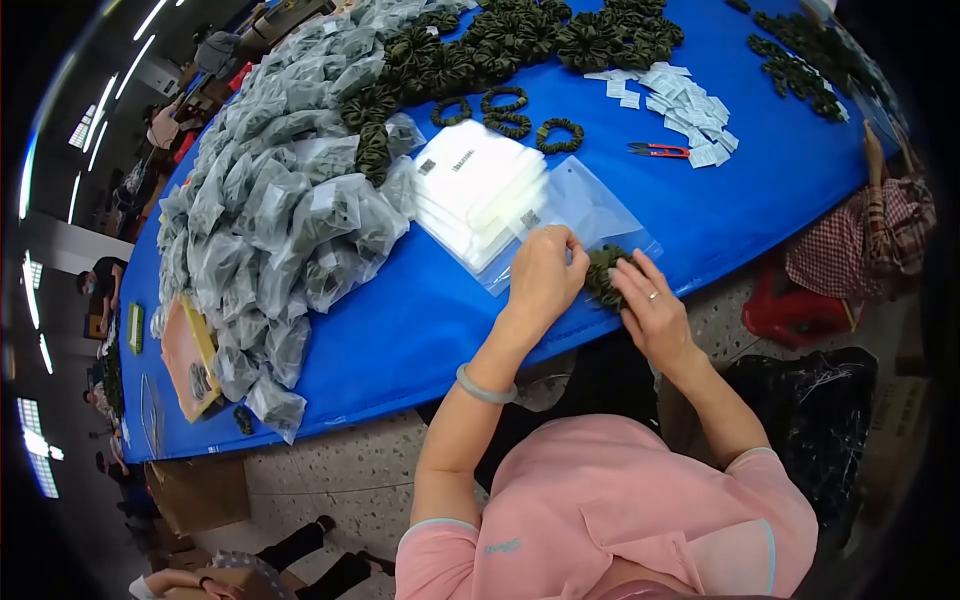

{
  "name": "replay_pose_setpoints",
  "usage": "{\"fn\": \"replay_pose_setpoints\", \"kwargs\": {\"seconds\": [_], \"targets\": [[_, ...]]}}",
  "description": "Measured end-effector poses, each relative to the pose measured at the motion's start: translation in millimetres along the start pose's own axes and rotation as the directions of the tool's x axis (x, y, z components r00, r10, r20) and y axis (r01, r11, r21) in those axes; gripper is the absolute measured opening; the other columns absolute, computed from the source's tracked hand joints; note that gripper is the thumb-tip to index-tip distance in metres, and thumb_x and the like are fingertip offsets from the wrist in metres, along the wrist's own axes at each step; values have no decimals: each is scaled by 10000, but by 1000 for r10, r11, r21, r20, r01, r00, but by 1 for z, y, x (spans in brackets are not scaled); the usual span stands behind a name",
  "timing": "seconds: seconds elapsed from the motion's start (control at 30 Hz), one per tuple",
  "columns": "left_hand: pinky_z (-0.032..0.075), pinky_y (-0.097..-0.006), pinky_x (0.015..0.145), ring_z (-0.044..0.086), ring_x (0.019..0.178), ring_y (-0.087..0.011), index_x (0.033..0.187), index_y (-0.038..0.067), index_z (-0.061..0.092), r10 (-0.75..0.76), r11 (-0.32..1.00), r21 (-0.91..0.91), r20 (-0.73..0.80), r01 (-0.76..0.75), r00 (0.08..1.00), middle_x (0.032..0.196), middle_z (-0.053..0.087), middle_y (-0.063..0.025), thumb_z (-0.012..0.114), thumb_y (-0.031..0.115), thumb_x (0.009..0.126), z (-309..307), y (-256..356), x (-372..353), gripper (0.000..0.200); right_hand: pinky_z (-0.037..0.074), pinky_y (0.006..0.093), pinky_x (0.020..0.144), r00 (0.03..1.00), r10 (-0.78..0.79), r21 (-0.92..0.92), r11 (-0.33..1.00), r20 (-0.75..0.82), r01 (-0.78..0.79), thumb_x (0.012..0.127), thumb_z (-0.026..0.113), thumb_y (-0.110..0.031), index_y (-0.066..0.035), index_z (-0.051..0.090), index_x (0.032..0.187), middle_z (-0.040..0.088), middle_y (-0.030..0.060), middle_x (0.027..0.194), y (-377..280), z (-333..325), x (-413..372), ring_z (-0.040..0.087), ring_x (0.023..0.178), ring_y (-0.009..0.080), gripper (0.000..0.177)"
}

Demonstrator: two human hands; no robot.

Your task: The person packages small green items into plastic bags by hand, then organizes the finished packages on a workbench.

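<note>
A clear plastic bag point(590, 200) lies flat near the front edge of the blue table. My left hand point(545, 268) is closed, thumb and fingers pinched at the bag's near side. Just to the right, a dark green scrunchie point(604, 276) sits by the bag's near end. My right hand point(652, 310) has its fingers on that scrunchie, covering part of it. Left of the bag is a stack of white plastic bags point(470, 190) with small printed labels. Beyond it, a few loose scrunchies point(560, 135) lie on the cloth.
Packed grey bags point(290, 190) heap up on the left, with more scrunchies point(480, 45) at the back. Red-handled snips point(658, 151) lie beside scattered paper tags point(690, 110). A tray point(188, 360) stands at the left edge. Another person point(865, 225) is at the right.
</note>
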State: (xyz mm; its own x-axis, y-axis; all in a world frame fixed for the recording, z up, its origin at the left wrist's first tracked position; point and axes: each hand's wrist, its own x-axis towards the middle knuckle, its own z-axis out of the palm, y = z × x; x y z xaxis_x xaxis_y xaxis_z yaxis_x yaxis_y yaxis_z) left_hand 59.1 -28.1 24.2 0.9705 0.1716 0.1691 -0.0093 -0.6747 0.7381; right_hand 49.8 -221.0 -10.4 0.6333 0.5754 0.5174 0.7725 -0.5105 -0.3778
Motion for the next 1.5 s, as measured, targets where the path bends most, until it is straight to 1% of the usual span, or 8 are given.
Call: {"fn": "replay_pose_setpoints", "kwargs": {"seconds": [0.17,0.33,0.5,0.63,0.97,1.17,1.33,1.5], "targets": [[502,-337,678,600,777,-262,808,7,638,264,954,169,-68,-249,962,774,643,-137,677,104,748,4,3,-2,121,481,403,987,998,14,-44,999,57,-11,803,641,12,-5,595,1212,586,132,1299,-4,-9,14,479,1305,359,412],[500,-347,638,591,846,-272,823,13,619,672,728,341,-179,-595,719,823,639,-131,681,113,760,16,4,3,133,491,391,972,1000,-30,-67,997,5,30,831,637,-14,-7,589,1231,579,136,1309,-7,14,23,482,1300,353,403],[495,-342,609,592,762,-260,780,27,600,470,869,407,-501,-281,727,771,622,-106,676,109,777,15,6,-18,112,490,382,974,999,48,-124,991,4,-47,837,640,-29,-5,582,1245,577,147,1312,-4,22,40,488,1293,353,413],[484,-340,571,567,645,-260,751,32,588,-1,955,291,-184,55,983,732,612,-94,672,114,787,3,-4,-43,123,484,392,979,994,95,-127,988,45,-88,852,627,-38,20,573,1240,572,161,1318,-15,21,48,491,1288,357,396],[445,-364,513,498,500,-283,643,16,570,-89,994,46,-208,100,974,583,564,-105,660,144,785,-8,-22,-56,212,427,398,1043,976,163,615,758,143,-217,847,627,-59,-5,514,1340,557,164,1350,-21,70,89,444,1331,357,508],[425,-368,489,470,459,-278,593,13,538,-209,978,-33,-250,207,946,524,541,-96,636,122,784,-23,-21,-67,241,426,383,1044,984,20,349,934,175,-81,818,679,-76,-19,522,1345,571,177,1326,-39,34,85,484,1290,341,553],[414,-363,472,442,436,-270,579,15,525,-211,976,-12,-281,217,936,503,530,-86,627,106,775,-30,-22,-73,239,454,359,1007,982,172,182,971,-84,-154,781,728,-80,-19,572,1301,592,171,1295,-38,16,86,556,1205,316,546],[409,-349,471,438,446,-255,583,13,527,-186,979,30,-269,201,945,514,524,-82,626,96,770,-29,-23,-78,227,536,308,717,966,249,254,941,-72,-224,775,745,-79,-14,673,1075,690,126,997,-27,56,89,659,830,270,315]]}}
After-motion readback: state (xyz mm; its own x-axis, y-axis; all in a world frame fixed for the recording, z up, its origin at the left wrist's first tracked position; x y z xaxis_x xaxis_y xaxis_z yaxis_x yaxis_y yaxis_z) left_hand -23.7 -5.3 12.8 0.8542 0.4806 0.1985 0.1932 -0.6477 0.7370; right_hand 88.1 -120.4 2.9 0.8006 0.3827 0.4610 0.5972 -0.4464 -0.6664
